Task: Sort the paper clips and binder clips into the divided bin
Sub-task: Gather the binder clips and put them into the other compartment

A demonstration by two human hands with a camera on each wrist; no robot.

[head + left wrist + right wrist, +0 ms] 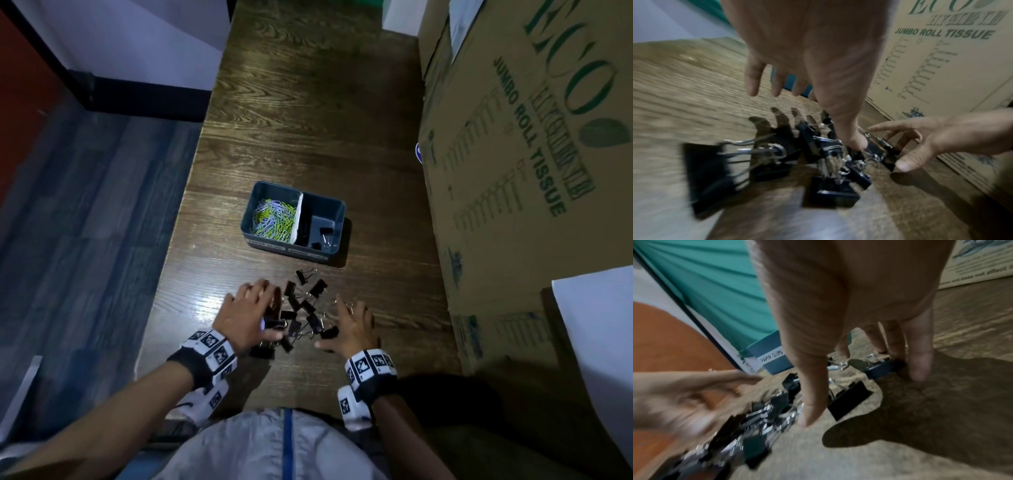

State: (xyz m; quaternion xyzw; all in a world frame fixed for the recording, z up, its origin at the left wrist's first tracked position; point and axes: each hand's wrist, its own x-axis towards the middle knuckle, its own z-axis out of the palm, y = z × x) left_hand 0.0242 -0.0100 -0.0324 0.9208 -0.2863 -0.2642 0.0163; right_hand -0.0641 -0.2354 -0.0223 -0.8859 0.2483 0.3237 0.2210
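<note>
A heap of black binder clips [301, 315] lies on the dark wooden table [308, 120], just in front of me. My left hand [260, 308] is spread over the heap's left side, with its thumb tip [856, 142] touching the clips [828, 162]. On the right side, my right hand [346, 322] is also spread, fingertips [918, 369] down on the wood beside a clip [851, 395]. Neither hand grips anything. Behind the heap stands the divided bin [334, 205]: green and white paper clips [274, 219] fill its left part, and a few binder clips [322, 234] lie in its right part.
A large cardboard box [531, 171] printed "JUMBO ROLL TISSUE" lines the table's right side, close to my right hand. A white sheet [596, 325] lies on it nearer to me. The table's left edge [178, 257] drops to the blue-grey floor [85, 205].
</note>
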